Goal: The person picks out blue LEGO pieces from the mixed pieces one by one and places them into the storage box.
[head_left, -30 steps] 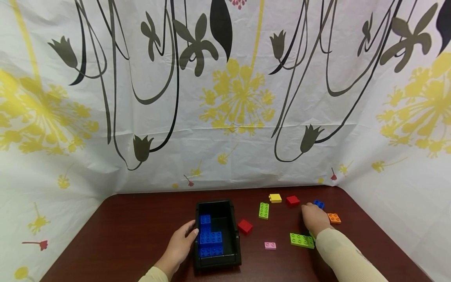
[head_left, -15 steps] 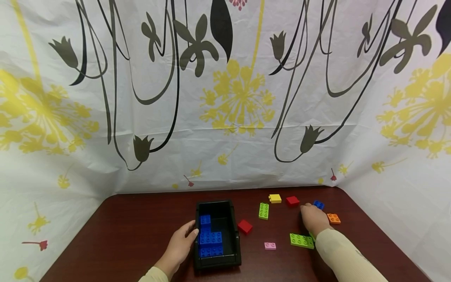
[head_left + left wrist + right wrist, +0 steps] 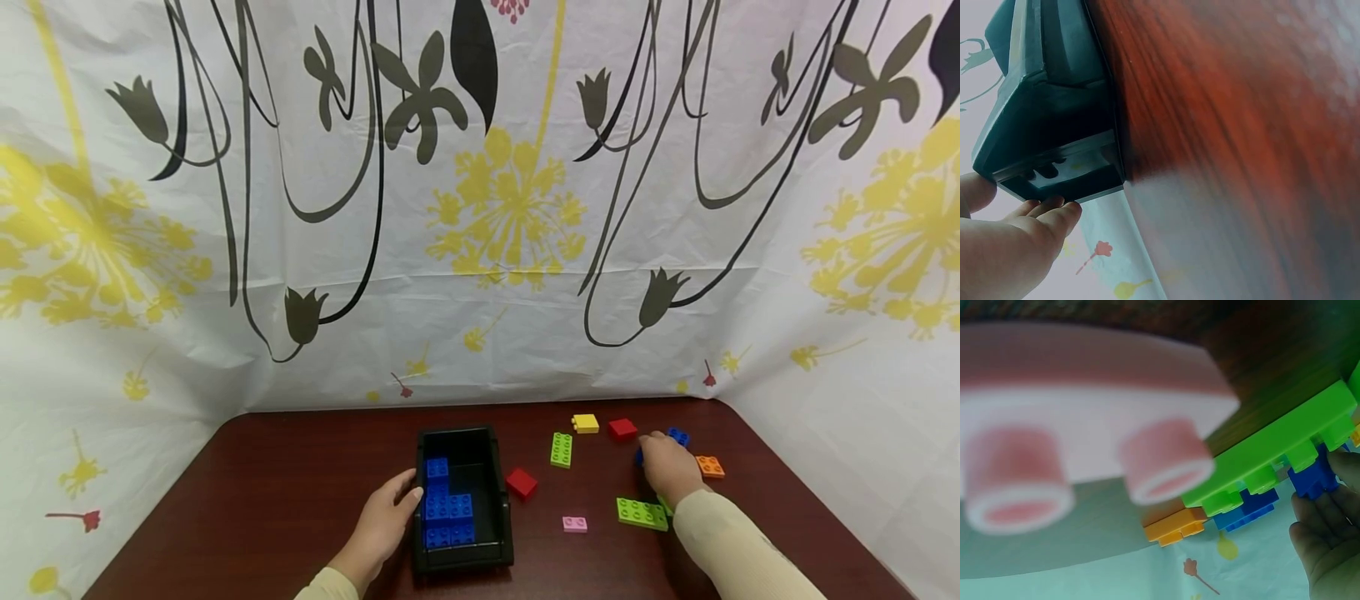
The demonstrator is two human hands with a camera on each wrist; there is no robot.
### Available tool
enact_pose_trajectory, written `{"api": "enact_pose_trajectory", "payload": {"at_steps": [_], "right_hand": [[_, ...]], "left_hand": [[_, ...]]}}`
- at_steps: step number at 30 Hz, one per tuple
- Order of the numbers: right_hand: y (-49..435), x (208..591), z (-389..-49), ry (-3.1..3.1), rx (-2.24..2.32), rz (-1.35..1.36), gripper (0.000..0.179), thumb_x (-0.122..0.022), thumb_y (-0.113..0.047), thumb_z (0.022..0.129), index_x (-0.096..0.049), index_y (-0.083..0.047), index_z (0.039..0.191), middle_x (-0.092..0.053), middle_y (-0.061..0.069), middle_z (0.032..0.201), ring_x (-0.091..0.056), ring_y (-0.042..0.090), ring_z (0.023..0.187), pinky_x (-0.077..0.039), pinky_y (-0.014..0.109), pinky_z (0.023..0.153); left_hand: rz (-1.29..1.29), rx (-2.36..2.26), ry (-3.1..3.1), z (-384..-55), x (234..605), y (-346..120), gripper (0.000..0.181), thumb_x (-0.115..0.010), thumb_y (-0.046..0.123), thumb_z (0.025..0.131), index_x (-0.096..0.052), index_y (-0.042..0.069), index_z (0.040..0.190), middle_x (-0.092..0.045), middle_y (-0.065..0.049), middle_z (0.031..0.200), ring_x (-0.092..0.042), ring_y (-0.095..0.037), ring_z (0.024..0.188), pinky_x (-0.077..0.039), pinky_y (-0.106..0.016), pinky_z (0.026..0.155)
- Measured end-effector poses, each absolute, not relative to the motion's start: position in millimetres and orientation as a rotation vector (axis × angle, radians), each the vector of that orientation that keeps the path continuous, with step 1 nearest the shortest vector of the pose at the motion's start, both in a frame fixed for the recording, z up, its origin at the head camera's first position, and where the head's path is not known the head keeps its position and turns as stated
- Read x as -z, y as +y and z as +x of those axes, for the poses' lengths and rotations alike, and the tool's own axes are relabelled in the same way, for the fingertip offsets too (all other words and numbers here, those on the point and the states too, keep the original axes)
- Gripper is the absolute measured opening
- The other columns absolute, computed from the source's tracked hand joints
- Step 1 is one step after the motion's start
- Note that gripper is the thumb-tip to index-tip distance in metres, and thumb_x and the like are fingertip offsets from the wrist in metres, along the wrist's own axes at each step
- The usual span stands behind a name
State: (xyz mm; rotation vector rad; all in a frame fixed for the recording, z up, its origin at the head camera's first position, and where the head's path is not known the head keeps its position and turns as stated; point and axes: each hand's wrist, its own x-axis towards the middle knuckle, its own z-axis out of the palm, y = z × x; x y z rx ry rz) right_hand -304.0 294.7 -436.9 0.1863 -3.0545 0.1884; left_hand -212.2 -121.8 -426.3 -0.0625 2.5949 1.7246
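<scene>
My left hand touches the left wall of a black bin; in the left wrist view the thumb is at its rim and the fingers reach along its outer wall. Blue building bricks lie along the bin's left side. At the right of the table, my right hand pinches a blue brick between thumb and fingers; in the head view only a blue edge shows beside the hand. Another blue brick lies just beyond that hand, with an orange brick to its right.
On the dark red table lie a long lime-green brick, a smaller lime-green brick, a yellow brick, two red bricks and a flat pink brick. A patterned white cloth hangs behind the table.
A blue edge now shows at the left of my right hand, hidden before. That hand has barely shifted; my left hand and the bin stay where they were.
</scene>
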Motion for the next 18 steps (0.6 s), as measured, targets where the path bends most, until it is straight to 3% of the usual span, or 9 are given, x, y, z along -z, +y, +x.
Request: {"api": "enact_pose_trajectory", "payload": {"at_steps": [18], "right_hand": [[275.0, 421.2, -293.6, -2.954, -0.229, 0.208, 0.027, -0.064, 0.001, 0.088, -0.064, 0.007, 0.114, -0.064, 0.020, 0.106, -0.062, 0.037, 0.100, -0.052, 0.054, 0.083]], "left_hand": [[-0.051, -1.727, 2.596, -211.6, 426.4, -122.0, 0.049, -0.050, 0.019, 0.101, -0.040, -0.004, 0.143, -0.041, -0.028, 0.144, -0.037, -0.046, 0.133, -0.042, -0.058, 0.099]]}}
